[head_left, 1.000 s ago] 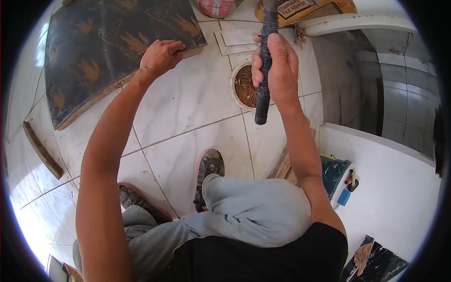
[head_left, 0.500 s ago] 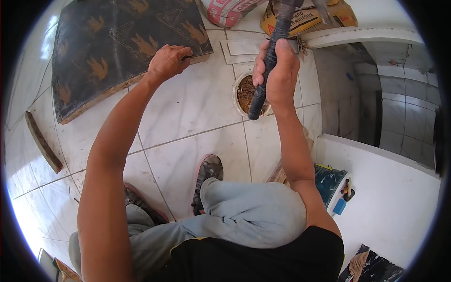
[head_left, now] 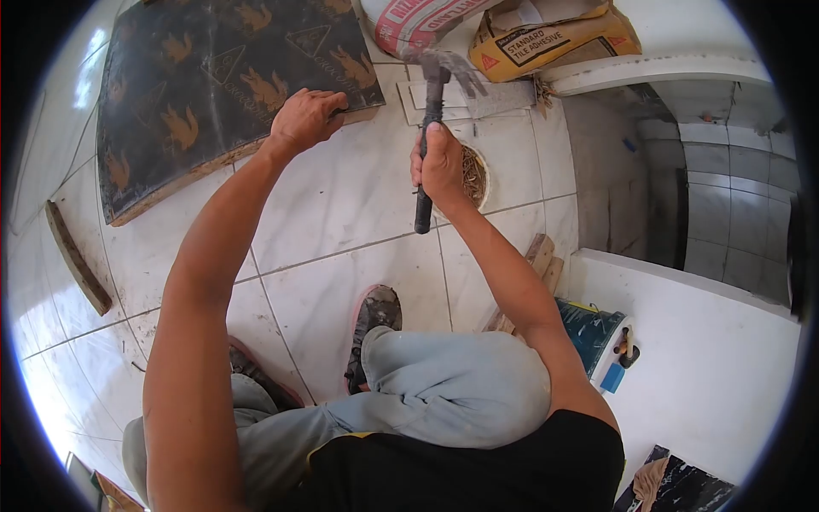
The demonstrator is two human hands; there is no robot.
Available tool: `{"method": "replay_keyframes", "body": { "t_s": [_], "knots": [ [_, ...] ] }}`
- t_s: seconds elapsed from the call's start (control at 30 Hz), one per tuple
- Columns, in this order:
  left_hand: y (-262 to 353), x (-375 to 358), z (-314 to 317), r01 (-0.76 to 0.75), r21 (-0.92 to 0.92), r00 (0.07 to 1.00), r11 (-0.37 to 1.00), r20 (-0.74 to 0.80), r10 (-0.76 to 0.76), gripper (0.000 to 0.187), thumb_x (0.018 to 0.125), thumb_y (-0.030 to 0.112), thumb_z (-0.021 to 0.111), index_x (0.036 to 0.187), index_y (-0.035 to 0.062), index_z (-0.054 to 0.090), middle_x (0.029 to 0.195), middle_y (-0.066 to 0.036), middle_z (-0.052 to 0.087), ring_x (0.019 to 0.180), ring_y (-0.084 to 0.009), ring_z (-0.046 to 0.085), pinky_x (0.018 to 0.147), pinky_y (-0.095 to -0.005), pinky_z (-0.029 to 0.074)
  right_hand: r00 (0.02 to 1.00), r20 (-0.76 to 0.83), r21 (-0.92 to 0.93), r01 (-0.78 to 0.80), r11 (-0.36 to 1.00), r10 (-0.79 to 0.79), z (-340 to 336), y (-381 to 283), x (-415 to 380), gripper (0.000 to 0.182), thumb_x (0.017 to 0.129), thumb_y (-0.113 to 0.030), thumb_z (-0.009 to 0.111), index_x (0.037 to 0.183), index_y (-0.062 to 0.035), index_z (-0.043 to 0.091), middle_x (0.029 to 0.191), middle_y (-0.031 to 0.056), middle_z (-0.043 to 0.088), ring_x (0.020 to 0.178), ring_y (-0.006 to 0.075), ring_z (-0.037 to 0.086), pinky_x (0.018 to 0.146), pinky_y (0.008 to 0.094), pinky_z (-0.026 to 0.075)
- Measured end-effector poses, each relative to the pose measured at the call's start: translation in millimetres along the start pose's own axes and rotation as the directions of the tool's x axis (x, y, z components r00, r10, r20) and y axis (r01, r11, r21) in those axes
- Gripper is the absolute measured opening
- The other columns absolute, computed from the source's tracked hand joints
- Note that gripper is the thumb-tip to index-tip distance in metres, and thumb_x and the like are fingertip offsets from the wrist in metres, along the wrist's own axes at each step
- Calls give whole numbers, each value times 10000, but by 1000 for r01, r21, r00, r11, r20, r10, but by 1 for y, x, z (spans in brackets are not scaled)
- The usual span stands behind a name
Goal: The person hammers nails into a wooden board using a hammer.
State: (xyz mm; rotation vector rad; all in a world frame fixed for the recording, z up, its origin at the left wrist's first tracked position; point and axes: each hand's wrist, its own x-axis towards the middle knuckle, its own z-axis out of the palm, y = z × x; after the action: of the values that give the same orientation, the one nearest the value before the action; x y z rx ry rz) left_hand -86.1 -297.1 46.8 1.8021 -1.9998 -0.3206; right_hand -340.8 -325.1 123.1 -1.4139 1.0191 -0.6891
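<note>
My right hand (head_left: 440,166) is wrapped round the black taped handle of a claw hammer (head_left: 433,94). The hammer's head points away from me, its claw to the right, over the floor. At the near right edge of a black printed board (head_left: 205,94), my left hand (head_left: 305,121) rests with its fingers curled together. A small dark bit shows by the left fingertips, too small to name. Partly hidden behind my right hand is a round tub of nails (head_left: 474,179) on the tiled floor.
At the back stand a red-and-white sack (head_left: 405,26) and a yellow tile adhesive bag (head_left: 550,38). Wooden pieces (head_left: 539,256) lie by my right arm, near a dark green bucket (head_left: 589,333). A wood strip (head_left: 78,260) lies at left. A low white wall (head_left: 682,341) borders the right.
The hammer has come down and to the left in my right hand, away from the camera, and its head now shows whole. My left hand has stayed at the board's edge.
</note>
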Motion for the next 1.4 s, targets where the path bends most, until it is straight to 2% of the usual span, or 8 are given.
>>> {"method": "replay_keyframes", "body": {
  "t_s": [0.13, 0.27, 0.4, 0.53, 0.8, 1.07, 1.23, 1.4],
  "knots": [
    [-5, 2, 2, -19, -2, 1000, 1000, -21, 19, 173, 933, 220, 672, 1054, 99, 647, 1034, -65, 718, 1021, -285, 667, 921, -427, 481, 958, 11, -200, -278, 940, 286, -10, 4, 16, 453, 1068, -473, 426, 863, -75, 490, 569, -7, 448, 400, 100, 431, 393, 288, 411],
    [-4, 1, 7, -5, -20, 999, 1000, -39, 4, 178, 913, 207, 681, 1052, 104, 639, 1011, -59, 714, 1012, -277, 664, 911, -417, 476, 999, -9, -65, -31, 997, 31, -2, 34, 7, 450, 1068, -468, 436, 862, -73, 498, 554, -5, 448, 398, 99, 441, 372, 276, 402],
    [-4, 1, 7, 7, 1, 1000, 1000, -28, -7, 194, 899, 200, 690, 1061, 109, 635, 998, -59, 711, 995, -265, 665, 902, -406, 473, 976, 53, -408, -170, 897, 210, -5, 2, 26, 460, 1073, -473, 429, 839, -80, 484, 536, -11, 429, 392, 93, 428, 367, 274, 388],
    [-3, -4, 9, -18, -4, 998, 1000, -60, 18, 141, 910, 212, 669, 986, 118, 596, 938, -52, 692, 954, -269, 675, 903, -397, 478, 996, -12, -107, 89, 990, -90, 6, 29, 14, 464, 1079, -463, 432, 823, -78, 485, 531, -13, 428, 379, 93, 430, 358, 282, 376],
    [-6, 0, 9, -45, -29, 995, 999, -94, 42, 213, 902, 202, 700, 1090, 115, 653, 990, -72, 737, 978, -288, 694, 865, -422, 506, 997, -32, -266, -71, 961, 65, 8, 33, 19, 503, 1060, -504, 444, 781, -86, 478, 511, -7, 419, 360, 116, 424, 349, 300, 374],
    [-56, -94, -182, 207, 160, 919, 965, 306, -248, 286, 1012, 290, 564, 1025, 61, 734, 862, -137, 737, 885, -343, 709, 799, -484, 543, 952, 57, -460, -243, 854, 301, -18, 30, 27, 535, 1035, -563, 427, 806, -84, 497, 556, 5, 451, 390, 119, 433, 358, 305, 384],
    [-210, -268, -240, 821, -107, 535, 560, -193, -822, 501, 1021, 443, 544, 1095, -22, 717, 1005, -225, 727, 964, -350, 692, 856, -443, 509, 941, 67, -537, -247, 807, 332, -21, 15, 36, 535, 1034, -494, 441, 809, -23, 557, 569, 93, 537, 432, 235, 538, 427, 384, 456],
    [-214, -354, -153, 714, -645, 311, 271, -55, -949, 647, 983, 587, 574, 1156, -19, 721, 1033, -134, 728, 1034, -264, 643, 910, -420, 479, 942, 333, -883, 293, 367, 49, 18, -57, 25, 476, 1018, -440, 537, 1004, 25, 638, 788, 247, 669, 811, 443, 658, 749, 499, 488]
  ]
}}
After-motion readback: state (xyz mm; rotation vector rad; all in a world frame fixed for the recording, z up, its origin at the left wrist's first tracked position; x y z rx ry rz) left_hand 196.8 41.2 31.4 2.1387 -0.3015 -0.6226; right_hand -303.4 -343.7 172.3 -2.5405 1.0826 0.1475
